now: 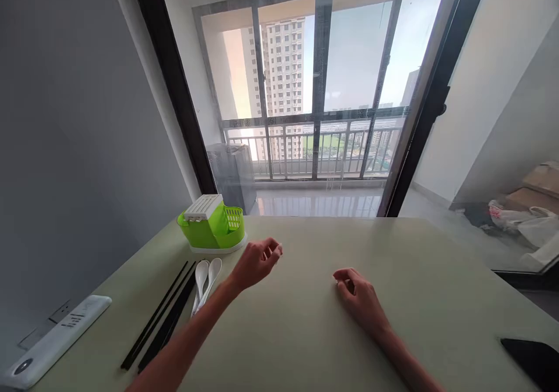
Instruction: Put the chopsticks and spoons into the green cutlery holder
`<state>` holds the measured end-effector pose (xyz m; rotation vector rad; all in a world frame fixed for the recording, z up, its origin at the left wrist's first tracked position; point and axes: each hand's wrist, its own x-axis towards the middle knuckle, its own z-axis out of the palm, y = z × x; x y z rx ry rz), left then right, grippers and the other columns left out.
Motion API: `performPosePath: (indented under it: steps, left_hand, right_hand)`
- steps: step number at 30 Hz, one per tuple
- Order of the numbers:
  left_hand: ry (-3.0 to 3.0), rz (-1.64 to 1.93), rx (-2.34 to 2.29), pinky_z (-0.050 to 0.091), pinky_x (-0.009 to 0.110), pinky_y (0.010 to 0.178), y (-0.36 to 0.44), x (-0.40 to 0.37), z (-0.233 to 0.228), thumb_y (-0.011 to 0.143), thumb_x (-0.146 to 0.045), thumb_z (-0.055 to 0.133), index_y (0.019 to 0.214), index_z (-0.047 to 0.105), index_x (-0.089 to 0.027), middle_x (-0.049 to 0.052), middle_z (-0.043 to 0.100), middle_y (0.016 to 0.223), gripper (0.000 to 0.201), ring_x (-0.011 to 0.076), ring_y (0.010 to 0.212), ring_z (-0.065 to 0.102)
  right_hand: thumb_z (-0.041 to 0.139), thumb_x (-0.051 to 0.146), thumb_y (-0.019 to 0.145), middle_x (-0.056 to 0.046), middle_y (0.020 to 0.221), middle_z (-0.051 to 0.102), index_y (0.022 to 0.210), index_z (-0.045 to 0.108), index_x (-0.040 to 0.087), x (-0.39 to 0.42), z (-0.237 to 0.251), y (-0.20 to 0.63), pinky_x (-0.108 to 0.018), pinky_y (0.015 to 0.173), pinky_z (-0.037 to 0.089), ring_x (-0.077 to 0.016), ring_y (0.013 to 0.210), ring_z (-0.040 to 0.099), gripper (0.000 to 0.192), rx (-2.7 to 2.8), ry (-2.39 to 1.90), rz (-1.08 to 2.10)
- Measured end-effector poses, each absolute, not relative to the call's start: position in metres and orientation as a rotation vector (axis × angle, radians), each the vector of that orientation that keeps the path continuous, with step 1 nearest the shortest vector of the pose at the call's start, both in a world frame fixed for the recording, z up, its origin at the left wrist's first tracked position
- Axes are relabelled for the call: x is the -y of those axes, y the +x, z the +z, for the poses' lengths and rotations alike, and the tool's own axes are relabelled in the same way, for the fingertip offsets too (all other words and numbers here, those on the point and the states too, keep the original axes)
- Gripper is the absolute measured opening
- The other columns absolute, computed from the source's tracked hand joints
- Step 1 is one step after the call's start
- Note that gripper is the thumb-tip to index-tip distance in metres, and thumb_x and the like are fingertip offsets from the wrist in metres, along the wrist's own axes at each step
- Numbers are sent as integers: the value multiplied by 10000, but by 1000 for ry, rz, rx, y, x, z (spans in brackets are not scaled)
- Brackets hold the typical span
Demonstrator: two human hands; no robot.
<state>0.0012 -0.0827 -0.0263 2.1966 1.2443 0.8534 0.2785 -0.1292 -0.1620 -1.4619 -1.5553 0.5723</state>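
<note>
My left hand hovers over or rests on the pale green table, fingers loosely bent with a gap between thumb and fingers. Nothing shows in it. Nearest to it stands a green cutlery holder with a white slotted lid and an open side basket. Two white spoons lie beside my left forearm, which hides part of their handles. Black chopsticks lie further left in a slanting bundle. On the right, my right hand is at the table, half curled, thumb apart from the fingers, holding nothing visible.
A white power strip lies along the left edge by the grey wall. A dark flat object is at the right edge. Beyond the table are a sliding glass door and balcony. Plastic bags and cardboard boxes sit on the floor at right.
</note>
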Motion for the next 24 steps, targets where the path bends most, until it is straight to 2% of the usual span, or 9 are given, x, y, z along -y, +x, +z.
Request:
performPosePath:
  steps: [2,5,10,14,20,24]
  left_hand:
    - [1852,782,-1151,298,233,481,14,95,-48,916,-534,533,721,523,-210,-52,435,585,379,102,498,383]
    - [1454,750,-1054,202,223,464,18,105,-77,847,-602,604,663,387,-223,-90,289,569,475,77,485,230]
    - [1352,783,-1125,206,237,477,10,104,-99,840,-638,605,640,361,-223,-80,292,565,521,90,508,234]
    - [1275,805,-1158,185,247,477,12,105,-99,818,-686,600,644,330,-232,-80,244,584,556,97,517,182]
    - [1216,819,-1154,207,254,480,14,106,-102,793,-744,586,643,340,-235,-76,251,571,586,102,512,194]
    - [1162,803,-1135,177,250,461,14,106,-105,794,-768,573,646,337,-233,-79,244,577,603,93,500,163]
  right_hand:
    - [470,320,894,-57,968,721,962,674,225,131,-158,276,-341,771,528,-211,821,672,235,1617,-1445,594]
    - [475,297,897,-54,952,715,959,665,223,134,-153,271,-326,764,516,-210,837,660,213,1699,-1423,600]
    - [451,284,941,-54,935,695,941,652,235,138,-145,264,-319,785,504,-214,879,645,207,1748,-1428,595]
    - [437,275,950,-57,888,674,931,649,236,139,-143,264,-332,778,495,-218,848,623,216,1781,-1449,587]
    - [416,211,940,-23,808,642,813,585,241,139,-147,266,-377,865,447,-204,802,587,213,1892,-1474,579]
    - [416,211,953,-9,813,636,826,578,248,140,-151,267,-377,881,430,-197,796,578,209,1904,-1491,583]
